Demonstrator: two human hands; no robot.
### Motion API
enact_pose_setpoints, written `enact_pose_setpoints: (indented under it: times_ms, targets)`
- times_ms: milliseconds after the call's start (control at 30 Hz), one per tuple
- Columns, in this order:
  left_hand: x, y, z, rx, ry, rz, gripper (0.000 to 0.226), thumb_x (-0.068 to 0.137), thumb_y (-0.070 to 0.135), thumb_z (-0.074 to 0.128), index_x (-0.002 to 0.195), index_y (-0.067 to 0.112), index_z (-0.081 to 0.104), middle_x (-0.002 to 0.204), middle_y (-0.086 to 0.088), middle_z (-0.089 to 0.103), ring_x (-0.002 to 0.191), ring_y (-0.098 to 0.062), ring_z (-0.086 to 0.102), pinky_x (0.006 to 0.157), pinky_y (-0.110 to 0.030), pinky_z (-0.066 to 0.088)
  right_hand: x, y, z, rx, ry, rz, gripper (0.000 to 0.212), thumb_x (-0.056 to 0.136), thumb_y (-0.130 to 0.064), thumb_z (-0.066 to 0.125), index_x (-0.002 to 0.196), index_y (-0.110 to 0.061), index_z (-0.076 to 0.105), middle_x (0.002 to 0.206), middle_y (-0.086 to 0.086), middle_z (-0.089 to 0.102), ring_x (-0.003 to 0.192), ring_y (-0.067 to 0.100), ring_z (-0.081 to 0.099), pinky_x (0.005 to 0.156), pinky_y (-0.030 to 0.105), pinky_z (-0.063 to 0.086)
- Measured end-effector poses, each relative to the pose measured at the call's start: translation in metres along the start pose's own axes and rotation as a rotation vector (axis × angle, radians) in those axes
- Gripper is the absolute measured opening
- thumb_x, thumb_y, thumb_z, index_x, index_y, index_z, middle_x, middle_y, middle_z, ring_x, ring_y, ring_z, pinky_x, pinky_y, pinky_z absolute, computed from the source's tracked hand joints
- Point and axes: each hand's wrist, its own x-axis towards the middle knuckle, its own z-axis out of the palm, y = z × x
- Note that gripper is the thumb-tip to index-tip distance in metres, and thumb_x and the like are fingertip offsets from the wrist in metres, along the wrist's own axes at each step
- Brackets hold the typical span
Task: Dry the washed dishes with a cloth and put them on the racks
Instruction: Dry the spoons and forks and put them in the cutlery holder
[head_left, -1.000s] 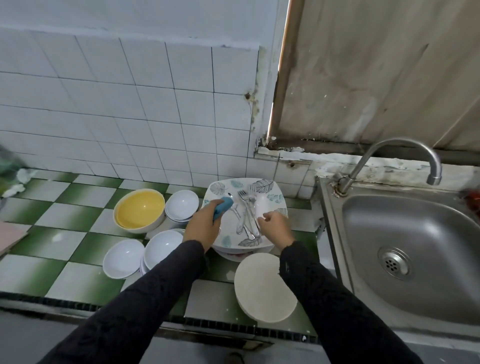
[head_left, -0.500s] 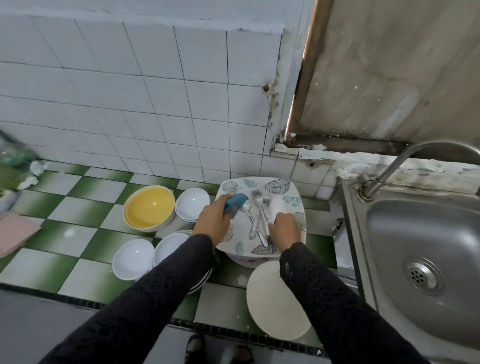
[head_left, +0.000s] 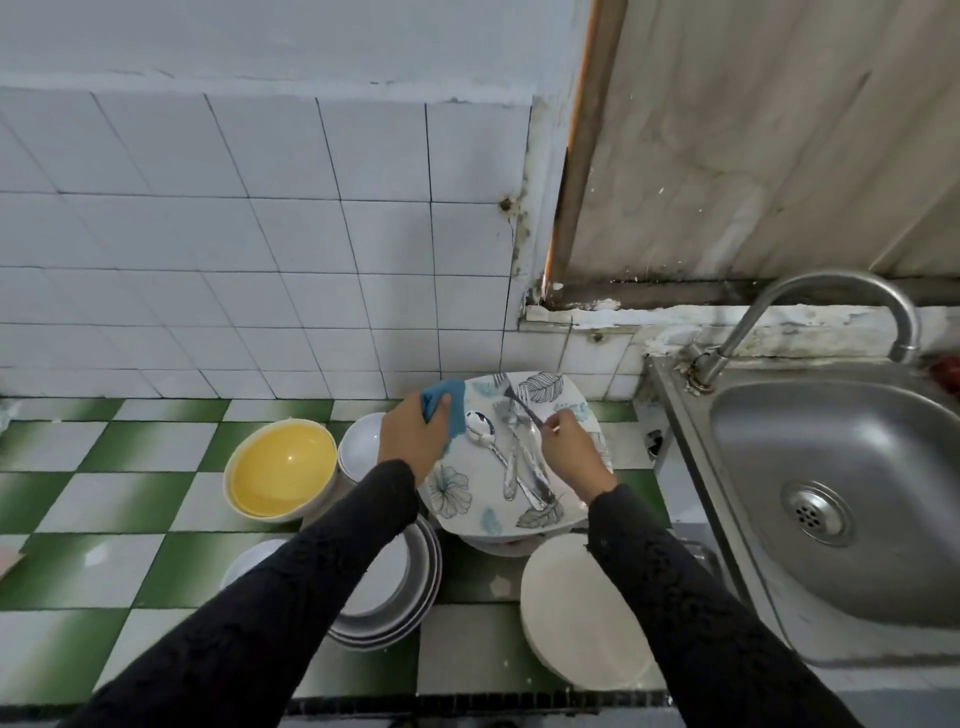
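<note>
The fork (head_left: 522, 408) tilts up off the leaf plate (head_left: 457, 488) at the far side of the desk (head_left: 104, 499), its handle pinched in the grip of the right hand (head_left: 571, 452). The left hand (head_left: 413, 439) clutches the cloth (head_left: 449, 413) just left. Best bring them together and draw the tines through a fold. A spoon (head_left: 480, 428) lies beneath, a yellow bowl (head_left: 283, 467) left, the sink (head_left: 831, 467) right. No rack shows.

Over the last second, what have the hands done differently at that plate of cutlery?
The right hand has pinched a fork by its handle and raised it off the leaf-patterned plate. The left hand still grips the blue cloth; the spoon and the yellow bowl lie as before.
</note>
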Motion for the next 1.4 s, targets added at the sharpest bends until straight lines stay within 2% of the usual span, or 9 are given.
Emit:
enact_pose_setpoints:
  times_ms: [67, 200, 400, 500, 700, 900, 1167, 1300, 1400]
  targets:
    - [0.000, 0.007, 0.001, -0.087, 0.065, 0.001, 0.021, 0.100, 0.037, 0.053, 0.096, 0.017, 0.056, 0.090, -0.004, 0.061, 0.089, -0.028, 0.063, 0.078, -0.045, 0.058, -0.001, -0.005, 0.003, 0.123, -0.045, 0.032, 0.034, 0.100, -0.006, 0.037, 0.131, -0.011, 0.052, 0.094, 0.001, 0.055, 0.071, 0.012, 0.047, 0.056, 0.025, 0.034]
    - [0.002, 0.016, 0.011, -0.168, 0.149, 0.103, 0.036, 0.101, 0.028, 0.053, 0.134, 0.014, 0.053, 0.120, -0.008, 0.063, 0.104, -0.021, 0.059, 0.095, -0.041, 0.052, -0.005, -0.020, 0.008, 0.426, -0.137, 0.070, 0.050, 0.095, 0.009, 0.033, 0.138, -0.006, 0.052, 0.070, 0.003, 0.047, 0.052, 0.010, 0.035, 0.047, 0.021, 0.030]
    - [-0.002, 0.004, 0.030, 0.208, -0.355, 0.410, 0.062, 0.102, 0.018, 0.049, 0.156, 0.023, 0.019, 0.158, -0.006, 0.031, 0.141, -0.018, 0.036, 0.116, -0.029, 0.028, -0.015, -0.037, 0.012, 0.698, -0.175, 0.121, 0.045, 0.096, 0.011, 0.029, 0.123, -0.012, 0.055, 0.063, 0.002, 0.038, 0.045, 0.005, 0.026, 0.042, 0.016, 0.019]
    - [0.010, 0.007, 0.025, 0.320, -0.359, 0.514, 0.059, 0.103, 0.016, 0.046, 0.156, 0.017, 0.020, 0.163, 0.000, 0.018, 0.151, -0.015, 0.013, 0.120, -0.027, 0.011, -0.018, -0.038, 0.008, 0.637, -0.158, 0.126, 0.048, 0.094, 0.012, 0.030, 0.125, -0.014, 0.056, 0.060, 0.000, 0.037, 0.043, 0.005, 0.024, 0.042, 0.016, 0.018]
    - [0.028, 0.019, 0.015, 0.284, -0.299, 0.383, 0.050, 0.103, 0.020, 0.046, 0.151, 0.017, 0.031, 0.140, -0.015, 0.054, 0.117, -0.032, 0.060, 0.104, -0.042, 0.047, -0.022, -0.043, 0.006, 0.488, -0.105, 0.108, 0.055, 0.090, 0.015, 0.034, 0.136, -0.005, 0.057, 0.060, 0.003, 0.039, 0.051, 0.011, 0.027, 0.043, 0.018, 0.024]
    - [0.033, 0.019, 0.008, 0.148, -0.224, 0.187, 0.034, 0.105, 0.030, 0.041, 0.129, 0.009, 0.051, 0.110, -0.011, 0.060, 0.095, -0.023, 0.060, 0.079, -0.028, 0.048, -0.023, -0.041, 0.004, 0.319, -0.103, 0.089, 0.056, 0.088, 0.014, 0.039, 0.132, -0.011, 0.064, 0.059, 0.001, 0.046, 0.052, 0.014, 0.030, 0.048, 0.022, 0.028]
    - [0.051, 0.014, -0.008, -0.006, 0.002, 0.108, 0.034, 0.105, 0.030, 0.041, 0.128, 0.006, 0.050, 0.113, -0.009, 0.058, 0.103, -0.024, 0.057, 0.085, -0.033, 0.051, -0.022, -0.038, 0.004, 0.482, -0.142, 0.139, 0.048, 0.093, 0.013, 0.037, 0.126, -0.010, 0.063, 0.059, 0.002, 0.045, 0.047, 0.010, 0.030, 0.045, 0.020, 0.025]
    - [0.039, 0.018, 0.005, -0.061, -0.019, 0.213, 0.041, 0.104, 0.033, 0.043, 0.138, 0.012, 0.047, 0.125, -0.007, 0.059, 0.110, -0.020, 0.057, 0.091, -0.031, 0.051, -0.026, -0.052, 0.009, 0.743, -0.209, 0.187, 0.017, 0.104, -0.013, 0.042, 0.104, -0.011, 0.059, 0.064, 0.003, 0.045, 0.044, 0.007, 0.030, 0.049, 0.020, 0.023]
    - [0.020, 0.021, 0.023, -0.023, -0.148, 0.265, 0.046, 0.103, 0.032, 0.046, 0.147, 0.019, 0.041, 0.120, -0.010, 0.063, 0.098, -0.017, 0.063, 0.090, -0.035, 0.055, -0.027, -0.060, 0.012, 0.951, -0.268, 0.161, 0.045, 0.108, -0.047, 0.031, 0.099, -0.013, 0.059, 0.068, 0.000, 0.037, 0.049, 0.007, 0.026, 0.050, 0.021, 0.024]
